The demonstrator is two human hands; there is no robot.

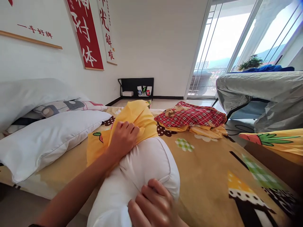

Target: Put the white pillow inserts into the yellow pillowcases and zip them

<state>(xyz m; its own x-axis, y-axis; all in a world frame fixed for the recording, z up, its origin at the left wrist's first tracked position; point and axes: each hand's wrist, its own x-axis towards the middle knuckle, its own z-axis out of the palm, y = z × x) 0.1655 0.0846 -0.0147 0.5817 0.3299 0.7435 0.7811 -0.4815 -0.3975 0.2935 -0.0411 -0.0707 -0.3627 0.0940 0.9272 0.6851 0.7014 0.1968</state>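
A white pillow [149, 160] lies on the bed in front of me, its far end inside a yellow pillowcase [137, 115] with a carrot print. My left hand [124, 138] is closed on the bunched pillowcase fabric where it meets the pillow. Nearer to me, my right hand [153, 205] grips the white pillow, its fingers curled into the pillow's surface. The pillow is bent and wrinkled between my two hands. Its lower end runs out of the bottom of the view.
Another white pillow [59, 138] lies on the left of the patterned bed sheet [201, 170]. A folded red plaid cloth [194, 115] lies at the far edge. Yellow carrot-print fabric [279, 140] shows at right. Beyond stands a plastic-covered table [260, 80].
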